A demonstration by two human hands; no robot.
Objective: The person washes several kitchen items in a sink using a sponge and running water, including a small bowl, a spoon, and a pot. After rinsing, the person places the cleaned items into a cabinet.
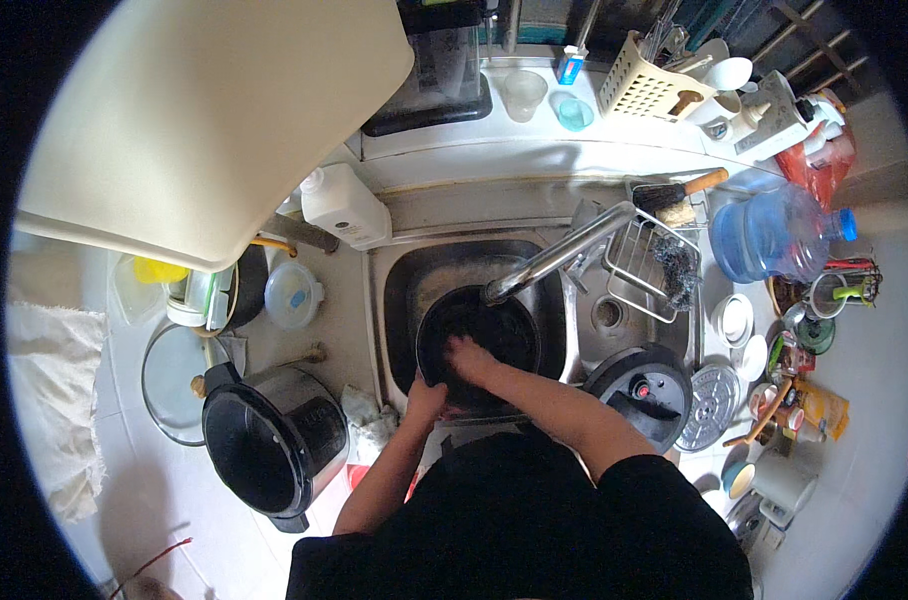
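Observation:
A round black pot [502, 337] sits in the stainless steel sink basin [405, 300], beneath the end of the chrome faucet [559, 251]. My left hand [426, 399] grips the pot's near-left rim. Inside the pot is my right hand [470, 360], its fingers blurred against the dark interior. Whether those fingers hold anything is hidden. To the right of the basin, a black pressure-cooker lid [641, 397] with a red button lies beside the small drain section [607, 313].
A pressure cooker body [274, 442] and a glass lid [172, 390] stand at left. A white jug [349, 206] is behind the sink. A wire rack [641, 274] holds a brush [679, 187] and steel wool [675, 274]. A blue water bottle [773, 232] lies at right.

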